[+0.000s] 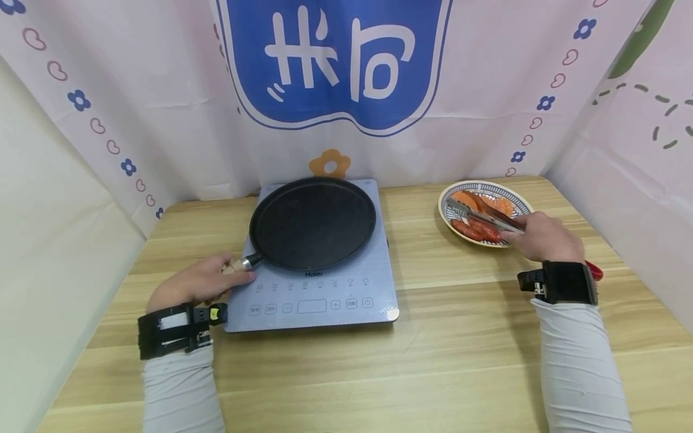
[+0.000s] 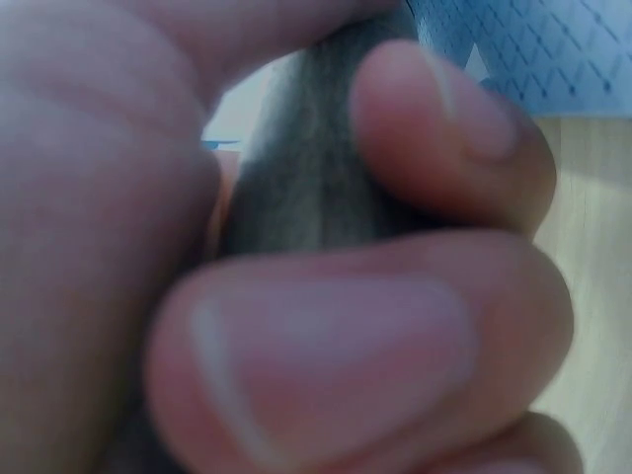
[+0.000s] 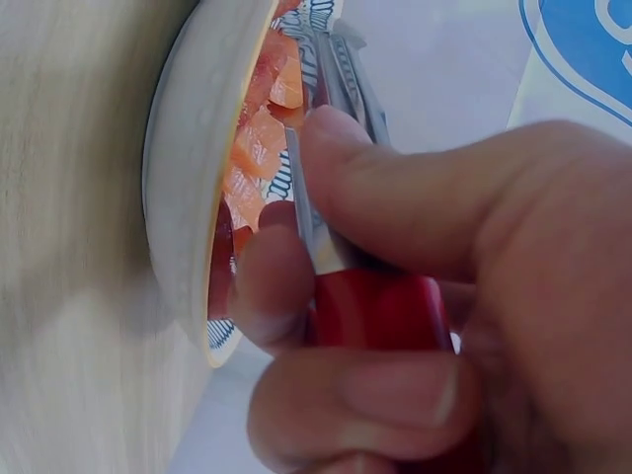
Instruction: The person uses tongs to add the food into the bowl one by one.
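Left hand curls its fingers round the wood-look handle of a flat, round, matte black pan, which sits on a pale-blue, fine-patterned rectangular cooktop on the wood-grain table. Right of that, a round, shallow dish, blue-patterned inside with tan rim, holds glossy red sausages and moist, streaky orange pieces. Farthest right, right hand grips slim silver metal tongs by their smooth red handle, tips over the dish; can't tell if they touch food.
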Motion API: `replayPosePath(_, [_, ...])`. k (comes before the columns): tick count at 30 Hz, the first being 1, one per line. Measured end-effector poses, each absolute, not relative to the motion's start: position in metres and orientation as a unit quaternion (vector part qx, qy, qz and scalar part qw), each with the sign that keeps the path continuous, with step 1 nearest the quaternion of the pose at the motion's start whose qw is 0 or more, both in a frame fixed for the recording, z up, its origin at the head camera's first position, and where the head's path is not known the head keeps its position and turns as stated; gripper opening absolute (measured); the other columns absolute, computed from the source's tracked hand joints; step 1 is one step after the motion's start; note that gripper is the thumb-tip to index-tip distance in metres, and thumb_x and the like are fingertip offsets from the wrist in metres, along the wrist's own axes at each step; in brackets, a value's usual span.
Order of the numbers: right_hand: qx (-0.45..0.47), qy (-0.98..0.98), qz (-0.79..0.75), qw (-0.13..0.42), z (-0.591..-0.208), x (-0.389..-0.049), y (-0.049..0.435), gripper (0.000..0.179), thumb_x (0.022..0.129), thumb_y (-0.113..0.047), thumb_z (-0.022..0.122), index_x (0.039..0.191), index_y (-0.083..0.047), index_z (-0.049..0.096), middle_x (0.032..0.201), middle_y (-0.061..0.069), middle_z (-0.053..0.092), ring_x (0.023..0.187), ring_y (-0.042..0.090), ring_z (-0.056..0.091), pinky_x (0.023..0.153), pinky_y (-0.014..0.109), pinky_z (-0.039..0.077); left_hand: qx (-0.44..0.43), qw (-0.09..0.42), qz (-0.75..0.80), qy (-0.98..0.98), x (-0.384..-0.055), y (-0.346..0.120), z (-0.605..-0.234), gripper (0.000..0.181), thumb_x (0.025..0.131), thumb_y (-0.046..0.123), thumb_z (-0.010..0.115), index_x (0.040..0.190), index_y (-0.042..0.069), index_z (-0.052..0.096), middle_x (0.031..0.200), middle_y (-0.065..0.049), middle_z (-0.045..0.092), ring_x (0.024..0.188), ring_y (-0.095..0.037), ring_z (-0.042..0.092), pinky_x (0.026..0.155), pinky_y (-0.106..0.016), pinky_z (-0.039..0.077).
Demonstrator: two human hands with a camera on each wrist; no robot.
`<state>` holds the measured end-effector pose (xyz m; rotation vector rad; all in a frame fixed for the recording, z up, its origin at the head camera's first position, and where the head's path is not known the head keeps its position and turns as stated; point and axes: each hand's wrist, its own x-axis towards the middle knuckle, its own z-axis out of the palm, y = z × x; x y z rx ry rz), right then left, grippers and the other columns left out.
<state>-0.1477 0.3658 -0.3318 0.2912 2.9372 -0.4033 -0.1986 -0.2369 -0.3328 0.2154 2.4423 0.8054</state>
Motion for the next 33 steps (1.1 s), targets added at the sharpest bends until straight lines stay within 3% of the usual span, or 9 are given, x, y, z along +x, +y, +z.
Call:
replayPosePath(11, [0.116, 0.981, -0.142, 0.067, -0.3346, -0.1501, 0.3672, 0.065, 0.102, -0.051, 0.062, 0.146, -0.003, 0.058, 0.130, 0.031, 0.063, 0.102, 0.045, 0.059, 0.072, 0.053, 0.049, 0.088, 0.273, 0.298, 0.910, -0.1983, -0.2370, -0.3320, 0.040, 0.106, 0.041, 0.062, 0.114, 0.003, 0.055, 0.066, 0.004, 0.048, 0.057, -0.014, 0.048, 0.054, -0.028, 0.041])
replayPosePath(26, [0.127, 0.982, -0.134, 0.048, -0.3379, -0.1505, 0.3661, 0.069, 0.102, -0.056, 0.060, 0.148, -0.005, 0.057, 0.133, 0.036, 0.062, 0.102, 0.048, 0.062, 0.069, 0.054, 0.050, 0.093, 0.271, 0.301, 0.910, -0.1977, -0.2375, -0.3332, 0.040, 0.106, 0.040, 0.062, 0.116, 0.002, 0.056, 0.067, 0.004, 0.049, 0.056, -0.012, 0.047, 0.052, -0.027, 0.041])
replayPosePath(33, [0.129, 0.981, -0.140, 0.031, -0.3390, -0.1499, 0.3650, 0.063, 0.102, -0.052, 0.059, 0.147, -0.008, 0.059, 0.125, 0.032, 0.065, 0.098, 0.049, 0.063, 0.064, 0.052, 0.049, 0.097, 0.268, 0.297, 0.911, -0.1979, -0.2375, -0.3329, 0.041, 0.106, 0.040, 0.062, 0.117, 0.002, 0.055, 0.069, 0.004, 0.050, 0.057, -0.013, 0.047, 0.052, -0.027, 0.041])
